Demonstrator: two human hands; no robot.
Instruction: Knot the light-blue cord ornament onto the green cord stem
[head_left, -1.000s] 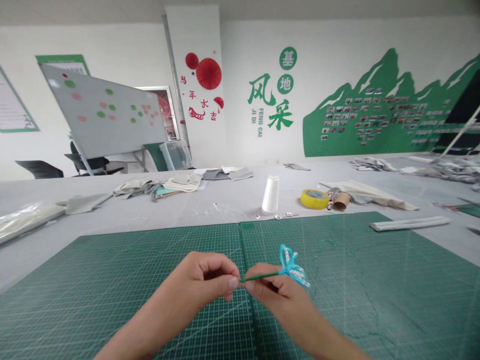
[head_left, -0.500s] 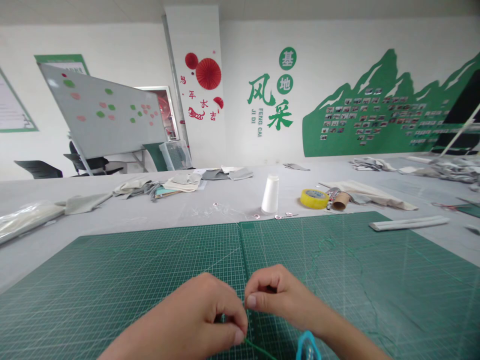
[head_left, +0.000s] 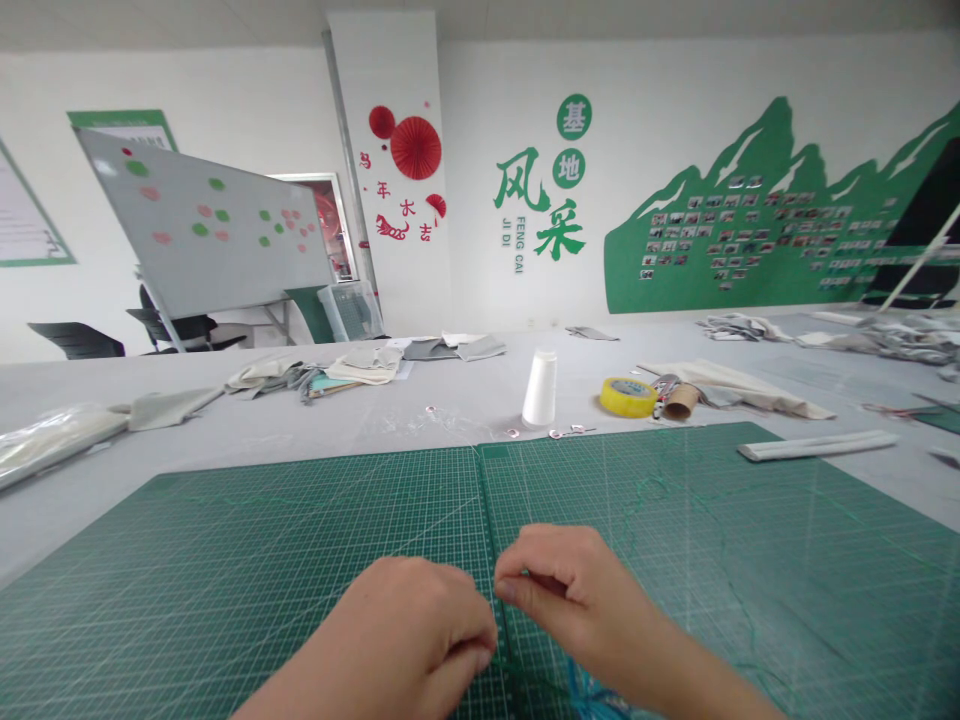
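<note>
Low in the middle of the view, my left hand (head_left: 420,625) is closed in a pinch, thumb against the bent forefinger. A green cord (head_left: 517,668), dark and hard to see against the mat, runs from its fingertips. My right hand (head_left: 574,580) pinches close beside it, slightly higher, with a small gap between the two hands. Whatever lies between the right fingertips is too small to make out. Below the right wrist is a bundle of blue strands (head_left: 589,692), cut off by the bottom edge. Both hands are above two green cutting mats (head_left: 337,510) laid side by side.
Beyond the mats stand a white thread cone (head_left: 541,388), a yellow tape roll (head_left: 628,397) and a cardboard tube (head_left: 681,401). A rolled grey cloth strip (head_left: 817,446) overlaps the right mat. Loose green thread (head_left: 724,530) trails there. Cloth pieces (head_left: 364,364) lie farther back.
My right hand has turned a little and moved slightly right. My left hand has shifted slightly right and down. The blue thing below the right wrist has moved left and looks more spread out.
</note>
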